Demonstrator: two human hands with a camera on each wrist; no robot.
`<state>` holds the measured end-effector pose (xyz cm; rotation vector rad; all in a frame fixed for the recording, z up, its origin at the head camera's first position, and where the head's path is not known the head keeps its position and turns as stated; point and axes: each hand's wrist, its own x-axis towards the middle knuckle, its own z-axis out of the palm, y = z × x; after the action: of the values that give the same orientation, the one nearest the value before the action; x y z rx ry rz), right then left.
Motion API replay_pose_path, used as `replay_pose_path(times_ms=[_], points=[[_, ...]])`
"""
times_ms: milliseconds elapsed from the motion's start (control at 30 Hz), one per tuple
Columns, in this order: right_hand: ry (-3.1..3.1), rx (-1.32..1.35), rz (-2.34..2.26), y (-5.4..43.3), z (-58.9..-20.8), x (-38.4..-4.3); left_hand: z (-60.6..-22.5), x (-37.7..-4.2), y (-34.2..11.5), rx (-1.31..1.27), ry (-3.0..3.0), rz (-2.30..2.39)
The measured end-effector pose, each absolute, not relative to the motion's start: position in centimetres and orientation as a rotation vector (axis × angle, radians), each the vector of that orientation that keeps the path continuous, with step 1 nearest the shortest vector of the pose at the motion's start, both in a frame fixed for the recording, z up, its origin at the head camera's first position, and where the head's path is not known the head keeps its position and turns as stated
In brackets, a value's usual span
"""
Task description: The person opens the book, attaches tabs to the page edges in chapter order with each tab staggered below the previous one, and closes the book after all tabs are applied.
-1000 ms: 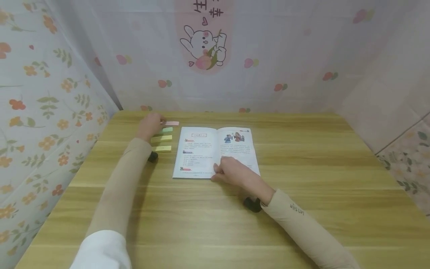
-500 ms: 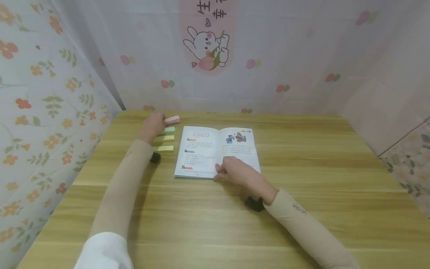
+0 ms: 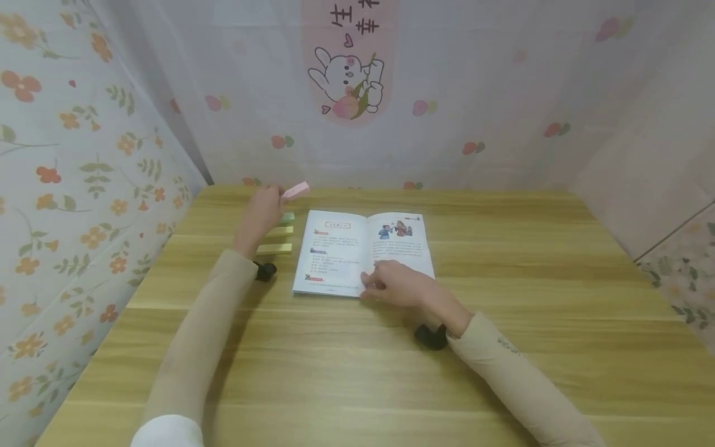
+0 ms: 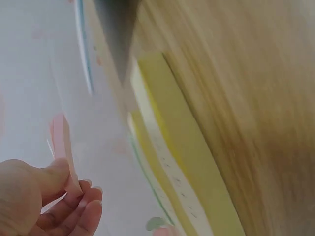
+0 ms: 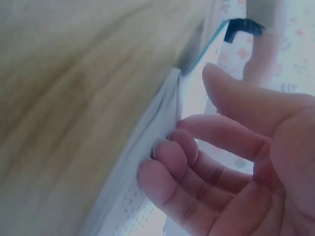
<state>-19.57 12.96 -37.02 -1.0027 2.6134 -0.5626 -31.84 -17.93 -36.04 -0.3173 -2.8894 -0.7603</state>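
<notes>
My left hand (image 3: 261,214) pinches a pink sticky-note pad (image 3: 296,190) between thumb and fingers, lifted near the table's back edge. In the left wrist view the pink strip (image 4: 60,132) sticks up from the fingertips. Below that hand lie a green pad (image 3: 287,218) and two yellow pads (image 3: 279,231), partly covered by the hand and wrist. An open book (image 3: 335,254) lies right of the pads, with printed text and a coloured picture. My right hand (image 3: 398,284) rests on its lower right page near the spine, fingers loosely bent, thumb apart in the right wrist view.
The wooden table (image 3: 346,366) reaches back to a curtain (image 3: 234,124) with a rabbit print. A floral cloth (image 3: 89,205) hangs along the left side. Black wrist-camera mounts (image 3: 431,337) sit under both wrists.
The pink pad has come up off the table in my left hand, tilting upward and moving slightly right and back. My right hand stays on the book.
</notes>
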Motion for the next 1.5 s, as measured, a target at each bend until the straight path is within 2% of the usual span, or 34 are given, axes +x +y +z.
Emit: replay_pose_path(times_ms=[233, 1000, 1300, 1500], points=[[2.586, -1.015, -0.527, 14.2, -36.1, -20.1, -35.4, -30.3, -16.9, -0.341, -2.821, -0.823], [2.845, -0.871, -0.799, 18.7, -30.8, -20.8, -33.1, -25.4, -11.4, -0.707, -2.652, -0.905], [3.078, -1.035, -1.031, 18.5, -30.0, -20.2, -31.9, -23.0, -9.4, -1.057, -2.491, -0.89], [3.114, -1.179, -1.092, 17.9, -29.8, -19.5, -31.3, -21.3, -8.2, -1.201, -2.408, -0.871]])
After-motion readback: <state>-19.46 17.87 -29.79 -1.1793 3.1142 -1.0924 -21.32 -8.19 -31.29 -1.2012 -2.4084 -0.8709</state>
